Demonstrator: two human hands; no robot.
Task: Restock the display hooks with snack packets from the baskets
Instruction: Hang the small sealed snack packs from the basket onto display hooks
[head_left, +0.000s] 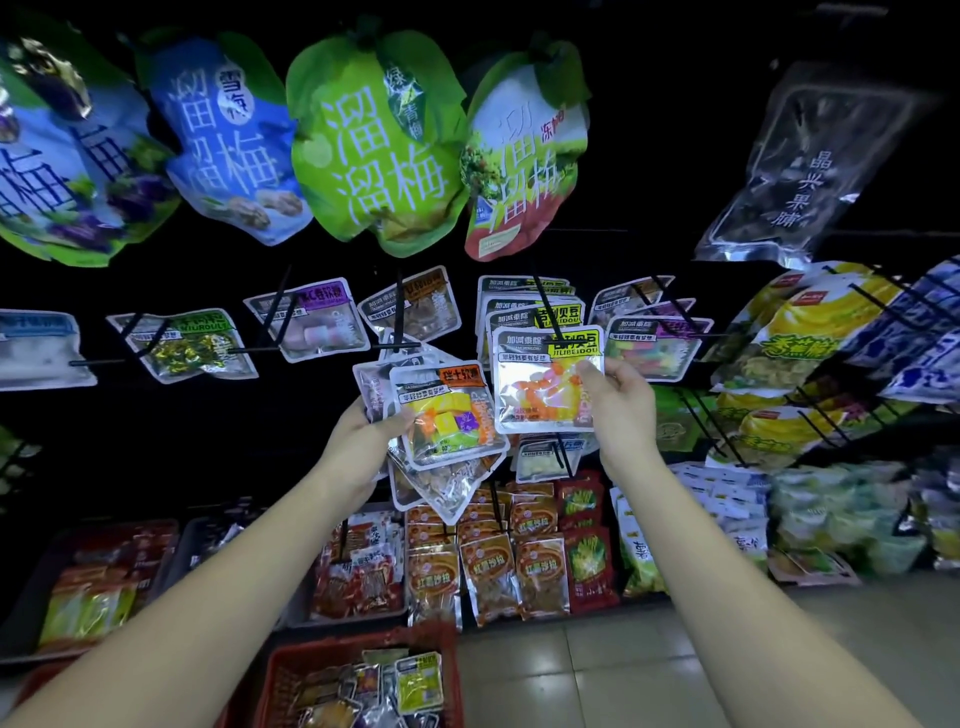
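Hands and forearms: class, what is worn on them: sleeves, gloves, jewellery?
Nothing that shows. The left forearm and right forearm are bare, no sleeves in view; the left hand and right hand carry no gloves, watch or bracelet.

I see a clear yellow-labelled packet (548, 382) upright at the black hook (545, 306)'s front end, a fanned bunch of packets (447, 415) just left, more jumbled in the red basket (280, 675) below.
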